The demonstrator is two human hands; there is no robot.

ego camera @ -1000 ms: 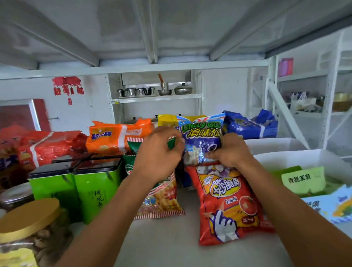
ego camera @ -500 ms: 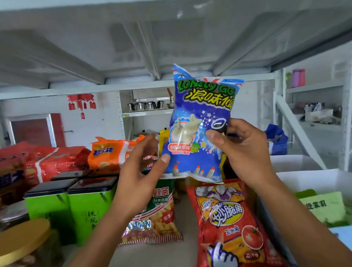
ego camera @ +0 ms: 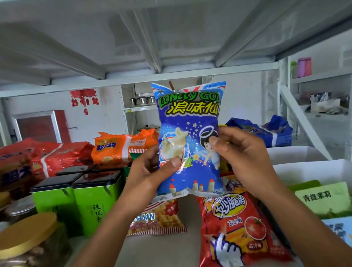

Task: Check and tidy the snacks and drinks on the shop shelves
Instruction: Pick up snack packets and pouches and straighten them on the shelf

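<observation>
A blue Lonely God snack bag (ego camera: 188, 120) stands upright in the air in front of me, above the shelf. My left hand (ego camera: 150, 172) grips its lower left edge, thumb on the front. My right hand (ego camera: 242, 156) grips its right side, thumb pressed on the front. Below it on the white shelf (ego camera: 164, 258) lie a red corn-snack bag (ego camera: 236, 230) and a striped prawn-stick bag (ego camera: 157, 219), partly hidden by my left arm.
Two green tea tins (ego camera: 82, 201) stand left of my arms. A jar with a tan lid (ego camera: 24, 235) sits at the front left. Red (ego camera: 48, 155), orange (ego camera: 120, 147) and blue (ego camera: 261, 134) bags line the back. White bins with green packets (ego camera: 323, 198) stand at the right.
Both hands lifted the blue bag from the back row up off the shelf. My left hand has closed on its lower left edge, and the bag now sits straighter.
</observation>
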